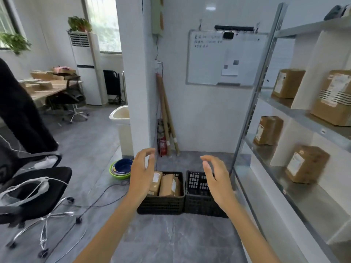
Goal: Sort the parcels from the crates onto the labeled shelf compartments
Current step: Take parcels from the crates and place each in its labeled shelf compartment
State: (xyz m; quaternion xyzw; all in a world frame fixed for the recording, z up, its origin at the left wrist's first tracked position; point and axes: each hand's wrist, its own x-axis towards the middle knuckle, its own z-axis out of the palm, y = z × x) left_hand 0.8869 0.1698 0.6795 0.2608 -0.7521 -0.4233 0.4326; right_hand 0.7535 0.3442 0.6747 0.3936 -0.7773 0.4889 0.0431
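Our left hand (141, 173) and right hand (216, 179) hover empty, fingers loosely spread; parcels (167, 185) fill the 9 o'clock crate (161, 205).

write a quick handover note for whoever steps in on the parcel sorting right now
Left hand and right hand: both open, holding nothing, raised above the crates.
Left crate: several brown parcels stand in it.
Right crate: no parcels visible, though the right hand hides part of it.
Done: four shelved parcels stand in the shelf compartments.
Left: shelve the left crate's parcels; the labels are too blurred to read.
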